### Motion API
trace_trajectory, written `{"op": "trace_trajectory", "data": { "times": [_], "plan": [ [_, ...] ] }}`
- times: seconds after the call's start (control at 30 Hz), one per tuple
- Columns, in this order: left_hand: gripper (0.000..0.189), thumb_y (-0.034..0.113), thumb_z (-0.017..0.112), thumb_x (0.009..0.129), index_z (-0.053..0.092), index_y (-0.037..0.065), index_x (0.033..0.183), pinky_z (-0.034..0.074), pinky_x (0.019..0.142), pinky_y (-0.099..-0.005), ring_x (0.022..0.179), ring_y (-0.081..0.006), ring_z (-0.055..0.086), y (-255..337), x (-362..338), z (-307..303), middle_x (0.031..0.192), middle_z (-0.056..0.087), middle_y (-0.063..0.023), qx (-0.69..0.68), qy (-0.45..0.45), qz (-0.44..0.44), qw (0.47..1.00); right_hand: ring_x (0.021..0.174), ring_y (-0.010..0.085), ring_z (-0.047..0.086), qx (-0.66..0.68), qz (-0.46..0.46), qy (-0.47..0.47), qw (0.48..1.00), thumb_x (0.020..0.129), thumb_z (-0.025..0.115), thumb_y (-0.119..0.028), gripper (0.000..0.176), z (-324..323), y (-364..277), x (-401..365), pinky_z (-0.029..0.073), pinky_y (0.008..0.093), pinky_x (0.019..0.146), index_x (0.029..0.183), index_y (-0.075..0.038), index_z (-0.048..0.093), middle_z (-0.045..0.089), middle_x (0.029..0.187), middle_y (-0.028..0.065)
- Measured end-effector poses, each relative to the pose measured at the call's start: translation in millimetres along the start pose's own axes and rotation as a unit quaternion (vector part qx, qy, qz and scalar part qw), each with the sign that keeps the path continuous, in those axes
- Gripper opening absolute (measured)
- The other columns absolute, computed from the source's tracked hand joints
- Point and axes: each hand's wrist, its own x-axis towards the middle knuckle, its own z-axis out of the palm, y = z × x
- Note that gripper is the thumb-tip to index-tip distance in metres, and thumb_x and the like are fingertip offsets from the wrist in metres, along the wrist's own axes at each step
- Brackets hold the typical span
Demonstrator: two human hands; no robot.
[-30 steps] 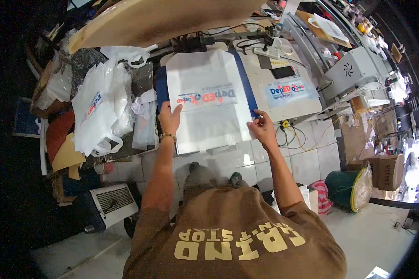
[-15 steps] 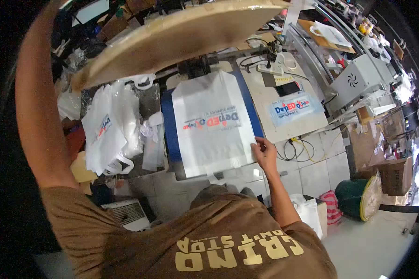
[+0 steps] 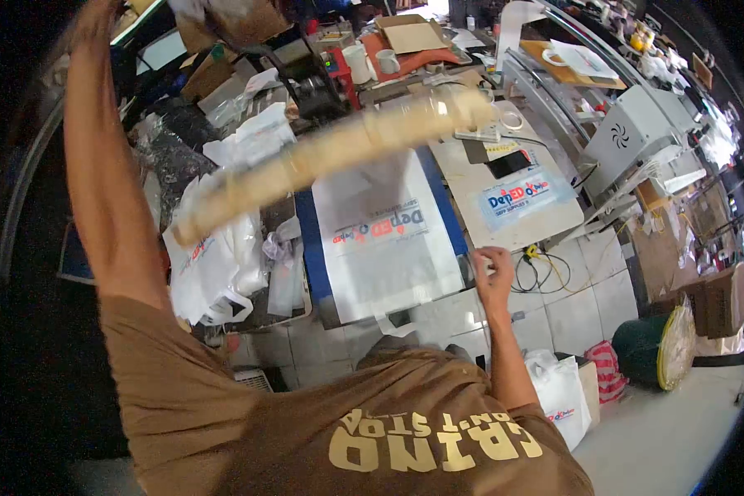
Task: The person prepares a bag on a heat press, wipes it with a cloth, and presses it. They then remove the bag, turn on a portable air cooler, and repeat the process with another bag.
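A white bag [image 3: 380,273] with a printed red and blue logo lies flat on a blue pad [image 3: 312,264] in front of me. Above it hangs a tan, tape-wrapped board [image 3: 347,149], seen edge-on and blurred, covering the bag's upper part. My left hand [image 3: 93,23] is raised high at the top left corner, smeared and partly cut off, so its grip does not show. Just right of the bag's lower corner is my right hand [image 3: 493,271], fingers loosely bent, a gap by the thumb, nothing in them.
More white printed bags [image 3: 215,264] are piled on the left. At right, a board carries a logo sheet [image 3: 524,198] and a black phone [image 3: 510,164]. Behind stand mugs [image 3: 387,61]; a white machine [image 3: 636,132] is far right. A green bin [image 3: 636,351] lies below it.
The tan board has swung down from showing its broad underside to edge-on, lower over the bag. My right hand has moved off the bag's edge to the right.
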Motion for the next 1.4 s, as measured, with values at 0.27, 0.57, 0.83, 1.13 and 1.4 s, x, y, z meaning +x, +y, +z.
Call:
{"op": "trace_trajectory", "data": {
  "times": [0.27,0.57,0.83,1.13,1.4],
  "plan": [
    [0.031,0.033,0.085,0.077,0.064,0.011,0.072,0.041,0.052,-0.0405,0.058,-0.0225,0.056,263.9,-289.7,-110.2,0.071,0.059,-0.0049,-0.335,-0.367,-0.103,0.862,0.087,0.0190,0.061,0.157,-0.076,-0.008,0.985,0.088,0.075,-0.015,0.016,-57.2,-135.5,71.4,0.048,0.0347,0.078,0.098,-0.004,0.069,0.067,0.096,0.0074],
    [0.027,0.026,0.078,0.067,0.067,0.009,0.085,0.054,0.071,-0.0455,0.075,-0.0330,0.068,329.8,-475.9,-64.7,0.085,0.069,-0.0114,-0.222,-0.309,-0.239,0.893,0.108,0.0311,0.062,0.172,-0.287,-0.419,0.844,0.091,0.066,-0.032,0.038,11.5,-175.4,-23.1,0.047,0.0410,0.095,0.110,0.000,0.068,0.066,0.114,0.0180],
    [0.017,0.014,0.077,0.081,0.063,0.004,0.079,0.049,0.062,-0.0363,0.069,-0.0282,0.063,305.1,-459.1,-76.9,0.074,0.062,-0.0098,-0.354,-0.154,-0.407,0.828,0.109,0.0280,0.064,0.232,-0.065,-0.490,0.838,0.100,0.055,-0.035,0.041,12.5,-161.6,-17.5,0.047,0.0387,0.097,0.112,0.002,0.067,0.068,0.114,0.0150],
    [0.112,0.030,0.083,0.071,0.020,0.011,0.161,0.017,0.122,-0.0602,0.151,-0.0502,0.012,18.4,-578.5,-139.5,0.164,0.014,-0.0277,0.228,-0.441,-0.501,0.709,0.091,0.0309,0.067,-0.090,-0.180,-0.484,0.851,0.087,0.075,-0.026,0.029,22.4,-203.1,-39.8,0.051,0.0376,0.083,0.102,-0.001,0.071,0.071,0.098,0.0162],
    [0.015,0.006,0.055,0.091,0.069,0.005,0.096,0.052,0.072,-0.0518,0.080,-0.0394,0.067,-203.4,-544.5,-269.4,0.085,0.068,-0.0164,0.298,-0.217,-0.416,0.831,0.083,0.0214,0.063,0.001,-0.049,-0.315,0.948,0.083,0.075,-0.011,0.012,34.7,-205.0,-43.7,0.049,0.0354,0.078,0.089,-0.001,0.070,0.068,0.085,0.0073]
  ]
}}
